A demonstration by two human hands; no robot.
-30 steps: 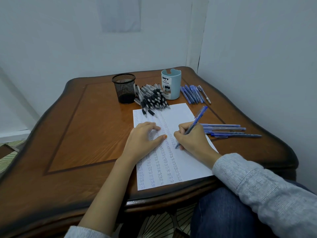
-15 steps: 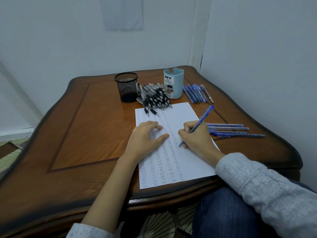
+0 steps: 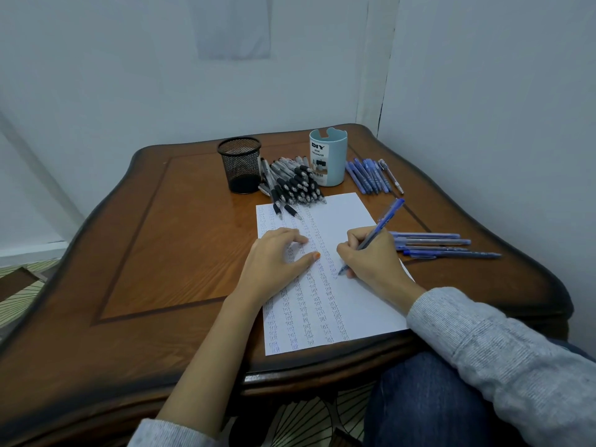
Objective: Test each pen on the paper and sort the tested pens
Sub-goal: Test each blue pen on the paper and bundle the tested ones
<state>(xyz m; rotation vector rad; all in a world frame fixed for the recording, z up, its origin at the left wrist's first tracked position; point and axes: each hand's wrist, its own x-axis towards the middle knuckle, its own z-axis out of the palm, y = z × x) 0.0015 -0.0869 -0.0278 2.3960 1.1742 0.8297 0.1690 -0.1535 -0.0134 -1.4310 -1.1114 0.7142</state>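
A white paper [image 3: 361,304] with several columns of blue scribbles lies near the table's front edge. My right hand [image 3: 371,259] grips a blue pen [image 3: 383,221] with its tip on the paper. My left hand [image 3: 277,259] presses flat on the paper's left part. A heap of black pens [image 3: 293,185] lies behind the paper. Several blue pens [image 3: 369,175] lie at the back right, and a second group of blue pens [image 3: 435,245] lies right of the paper.
A black mesh cup [image 3: 240,164] and a light blue desk organizer [image 3: 329,156] stand at the back of the wooden table [image 3: 145,253]. Walls close in behind and to the right. My knee in jeans [image 3: 419,398] is under the front edge.
The pen tip has stayed on the paper with only small writing movements of my right hand. My left hand has kept its place on the sheet. The camera shifted slightly.
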